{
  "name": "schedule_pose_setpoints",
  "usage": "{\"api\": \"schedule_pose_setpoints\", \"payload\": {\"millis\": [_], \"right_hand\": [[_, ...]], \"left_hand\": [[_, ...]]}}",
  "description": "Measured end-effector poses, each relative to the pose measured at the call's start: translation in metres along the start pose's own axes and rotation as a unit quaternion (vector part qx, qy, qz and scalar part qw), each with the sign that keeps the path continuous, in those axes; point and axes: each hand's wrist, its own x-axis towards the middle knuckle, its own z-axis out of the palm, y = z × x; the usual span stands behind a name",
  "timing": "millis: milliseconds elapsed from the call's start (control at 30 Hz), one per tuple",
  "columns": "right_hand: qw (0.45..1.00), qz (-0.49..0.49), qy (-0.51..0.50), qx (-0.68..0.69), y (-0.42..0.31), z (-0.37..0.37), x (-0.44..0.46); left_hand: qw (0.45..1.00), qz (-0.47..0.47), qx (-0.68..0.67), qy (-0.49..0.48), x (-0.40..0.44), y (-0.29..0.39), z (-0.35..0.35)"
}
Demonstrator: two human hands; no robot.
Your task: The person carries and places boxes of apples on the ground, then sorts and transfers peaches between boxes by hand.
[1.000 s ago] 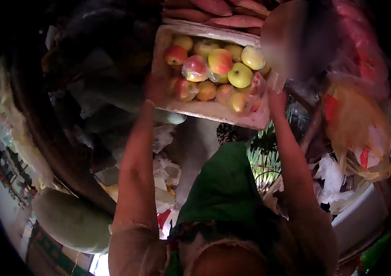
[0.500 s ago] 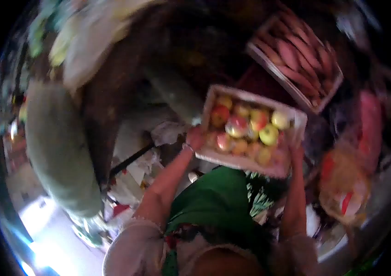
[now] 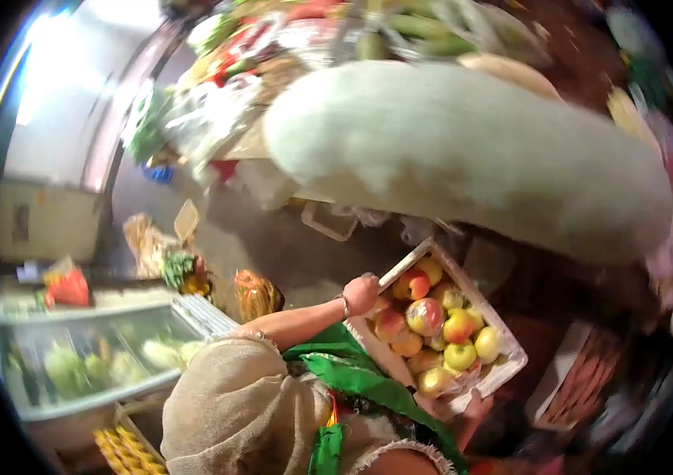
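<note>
Between my hands is a white box [image 3: 384, 354] of apples [image 3: 460, 325], held tilted in front of my green apron [image 3: 352, 368]. The apples are yellow and red, and one [image 3: 425, 316] seems wrapped in clear film. My left hand [image 3: 362, 294], with a bracelet at the wrist, is closed on the box's left edge. At the near right corner, my right hand [image 3: 472, 407] grips the rim, its fingers partly hidden. Just beyond the box lies a huge pale green winter melon [image 3: 463, 150].
Bagged vegetables [image 3: 218, 107] crowd the stand behind the melon. A glass-topped case [image 3: 91, 360] with cabbages stands at left, above yellow fruit [image 3: 127, 451]. An orange bag [image 3: 257, 294] sits on the floor [image 3: 233, 226]. A crate of long reddish roots [image 3: 582, 380] is at right.
My view has swung left, bringing the winter melon in front and the glass-topped case into sight. Both hands still carry the apple box; the crate of roots is now lower right.
</note>
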Motion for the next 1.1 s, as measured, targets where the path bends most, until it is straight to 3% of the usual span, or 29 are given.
{"api": "schedule_pose_setpoints", "payload": {"millis": [67, 100, 167, 200, 300, 433, 467, 500, 600, 833, 933, 1100], "right_hand": [[0.991, -0.099, -0.037, -0.083, -0.008, -0.003, 0.044], [0.988, -0.109, -0.073, -0.082, -0.026, -0.006, 0.050], [0.973, -0.087, -0.107, -0.184, -0.047, 0.015, 0.047], [0.971, -0.096, -0.149, -0.162, -0.066, 0.026, 0.044], [0.946, -0.098, -0.188, -0.245, -0.153, 0.053, -0.056], [0.897, -0.168, -0.265, -0.313, -0.182, 0.124, -0.178], [0.857, -0.171, -0.290, -0.390, -0.171, 0.171, -0.086], [0.843, -0.182, -0.314, -0.397, -0.175, 0.203, -0.082], [0.790, -0.225, -0.348, -0.452, -0.216, 0.294, -0.162], [0.700, -0.310, -0.398, -0.505, -0.212, 0.444, -0.225], [0.622, -0.374, -0.448, -0.522, -0.196, 0.503, -0.238], [0.524, -0.405, -0.482, -0.574, -0.199, 0.616, -0.328]], "left_hand": [[0.995, -0.052, -0.060, 0.057, -0.039, 0.018, -0.027], [0.991, -0.044, -0.073, 0.102, -0.066, 0.024, -0.031], [0.980, -0.121, -0.082, 0.135, -0.107, -0.017, -0.032], [0.973, -0.140, -0.092, 0.160, -0.132, -0.017, -0.047], [0.951, -0.181, -0.137, 0.212, -0.252, -0.034, -0.083], [0.911, -0.250, -0.191, 0.267, -0.383, -0.105, -0.086], [0.895, -0.305, -0.182, 0.270, -0.342, -0.112, -0.075], [0.886, -0.311, -0.195, 0.284, -0.349, -0.118, -0.073], [0.841, -0.356, -0.247, 0.325, -0.382, -0.157, -0.066], [0.759, -0.416, -0.317, 0.389, -0.446, -0.226, -0.099], [0.739, -0.423, -0.343, 0.397, -0.473, -0.251, -0.088], [0.645, -0.521, -0.381, 0.410, -0.494, -0.266, -0.075]]}}
